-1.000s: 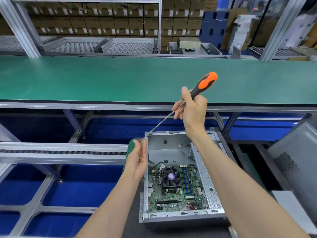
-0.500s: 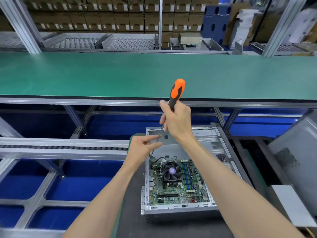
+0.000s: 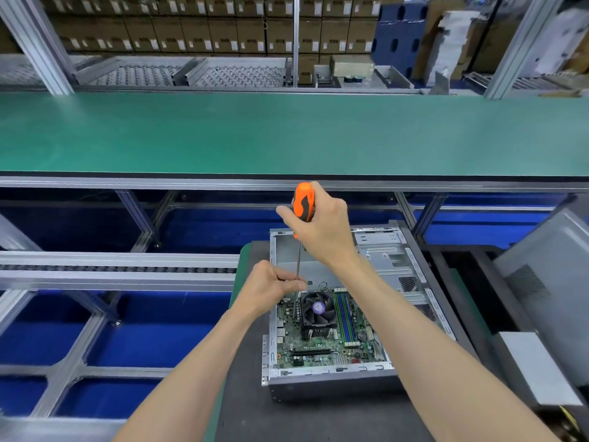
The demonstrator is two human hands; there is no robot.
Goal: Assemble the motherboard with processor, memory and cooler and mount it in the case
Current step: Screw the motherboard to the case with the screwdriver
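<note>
A: Head view. Where's the board?

B: motherboard [image 3: 322,336] sits flat inside the open case [image 3: 411,282], near-left part of the case floor. cooler [image 3: 317,309] and memory [image 3: 345,317] are on it; processor is hidden under the cooler, I assume. The case sits on a dark mat [image 3: 255,403], near the mat's far edge.

A: Hands?

B: right hand [image 3: 322,228] is wrapped round the orange handle of the screwdriver [image 3: 303,202], shaft nearly upright. left hand [image 3: 271,285] pinches the lower shaft, fingers curled, just over the board's far-left corner. Tip is hidden behind the fingers, so can't tell if a screw is on it.

A: Handling?

B: Judgement: the board is thin, stiff and fragile, so touch edges only, never the fan or sticks. A slipped tip would gouge traces, so guiding the shaft low makes sense. The case is sheet steel, rigid and fairly heavy, with likely sharp rims; grab it by the outer walls.
</note>
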